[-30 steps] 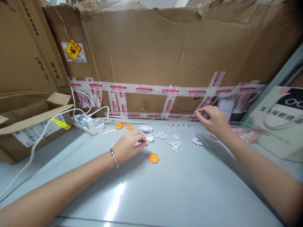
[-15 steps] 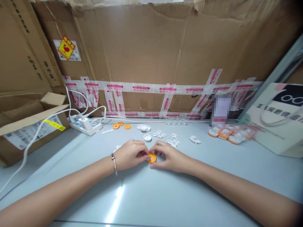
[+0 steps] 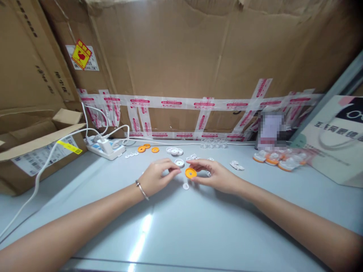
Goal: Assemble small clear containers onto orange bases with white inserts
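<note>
My right hand (image 3: 214, 173) holds an orange ring (image 3: 191, 173) between thumb and fingers, just above the table. A small hole shows in the middle of the ring. My left hand (image 3: 161, 174) is to the left, thumb and forefinger slightly apart, with nothing visible between them. Its fingertips are close to a round white cup-like part (image 3: 179, 163); whether they touch it I cannot tell. On the table below the ring lies a small white disc (image 3: 185, 186). Behind my right fingers are white lattice pieces (image 3: 191, 156), partly hidden.
Orange rings (image 3: 155, 150), small white discs (image 3: 132, 154) and white round parts (image 3: 174, 151) lie farther back. Clear round pieces (image 3: 214, 143) line the carton (image 3: 170, 56). Orange-based pieces (image 3: 286, 165) sit right, near a paper bag (image 3: 340, 151). A power strip (image 3: 106, 151) stands left.
My hands have drawn apart. The orange ring has moved farther back and slightly right in my right hand, off the left fingers. A small white disc now shows on the table.
</note>
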Demonstrator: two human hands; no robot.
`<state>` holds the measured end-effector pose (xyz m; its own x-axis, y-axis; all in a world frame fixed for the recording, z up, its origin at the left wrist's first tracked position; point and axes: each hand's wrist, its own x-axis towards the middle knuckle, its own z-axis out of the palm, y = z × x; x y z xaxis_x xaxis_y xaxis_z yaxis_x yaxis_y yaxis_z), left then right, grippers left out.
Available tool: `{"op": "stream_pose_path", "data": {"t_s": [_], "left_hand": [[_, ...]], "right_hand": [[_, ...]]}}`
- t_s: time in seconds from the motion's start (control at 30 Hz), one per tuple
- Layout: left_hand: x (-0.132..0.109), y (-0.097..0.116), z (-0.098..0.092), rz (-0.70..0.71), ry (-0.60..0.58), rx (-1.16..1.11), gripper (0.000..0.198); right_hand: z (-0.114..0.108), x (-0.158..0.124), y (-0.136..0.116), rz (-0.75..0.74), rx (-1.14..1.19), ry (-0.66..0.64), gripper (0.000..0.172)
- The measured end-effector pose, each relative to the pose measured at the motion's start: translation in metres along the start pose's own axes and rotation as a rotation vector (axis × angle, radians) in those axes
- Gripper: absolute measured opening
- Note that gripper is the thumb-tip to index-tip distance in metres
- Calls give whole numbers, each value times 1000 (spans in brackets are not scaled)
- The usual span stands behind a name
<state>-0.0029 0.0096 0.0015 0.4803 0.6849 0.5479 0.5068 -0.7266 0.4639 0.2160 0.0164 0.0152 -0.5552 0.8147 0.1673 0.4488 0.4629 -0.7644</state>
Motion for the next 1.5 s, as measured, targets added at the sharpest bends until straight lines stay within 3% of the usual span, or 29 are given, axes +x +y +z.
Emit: {"op": "stream_pose_path", "data": {"t_s": [0.1, 0.2, 0.33, 0.43, 0.63, 0.7, 0.8, 1.03, 1.17, 1.3, 1.4, 1.5], "left_hand": [[2, -8, -15, -20, 85, 53, 15], [5, -15, -24, -5, 122, 122, 17], [10, -21, -33, -22, 103, 195, 20], [15, -26, -46, -93, -81, 239, 23], [18, -38, -81, -213, -699, 175, 18], [17, -39, -86, -250, -779, 195, 17], [15, -36, -82, -234, -753, 214, 18], [12, -23, -64, -194, -767, 206, 17], [15, -30, -84, -220, -752, 233, 14], [14, -48, -109, -419, -822, 400, 12], [9, -62, -114, -564, -868, 498, 11], [5, -68, -111, -578, -917, 458, 14]], "right_hand": [[5, -5, -5, 12, 8, -71, 49], [13, -7, -4, -14, -17, -90, 34], [23, -6, 2, 14, -74, -90, 28], [26, -6, 5, 58, -75, -65, 29], [34, -6, 9, 8, -113, 32, 26], [38, -6, 12, -11, -128, 87, 31], [40, -7, 15, -38, -128, 112, 40], [41, -8, 15, -84, -127, 132, 40], [40, -8, 13, -46, -42, 132, 36], [38, -7, 10, 29, 46, 131, 28], [38, -6, 8, 37, 44, 124, 25], [38, -7, 8, 39, 35, 111, 24]]}}
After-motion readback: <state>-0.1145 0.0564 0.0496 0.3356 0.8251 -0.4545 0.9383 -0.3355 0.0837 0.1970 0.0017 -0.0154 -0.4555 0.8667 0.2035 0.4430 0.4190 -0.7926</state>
